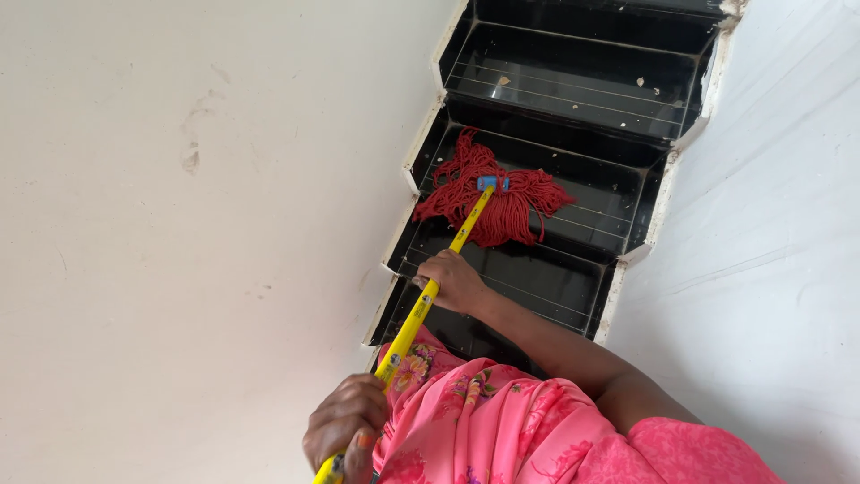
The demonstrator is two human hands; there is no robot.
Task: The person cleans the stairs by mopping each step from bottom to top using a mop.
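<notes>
A red string mop head (493,199) lies spread on a glossy black stair tread (591,193), its blue clamp (493,183) joining it to a yellow mop handle (430,291) that slants down towards the person in a pink floral garment (502,421). The tread looks slick, so the strands may well skate sideways and past the tread's front edge, jerking the handle. Pale crumbs of debris (645,83) on the step above the mop head could get smeared about rather than gathered. The white wall (179,224) stands close beside the handle, so a wide stroke risks knocking it.

The right hand (452,282) sits on the handle just below the mop head, its grip closed around the shaft with fingers curled over the top. The left hand (348,428) holds the handle's lower end, near the garment, grip likewise wrapped shut around it. With the two hands set well apart along the shaft, control looks firm, though a damp handle might twist in either grip.
</notes>
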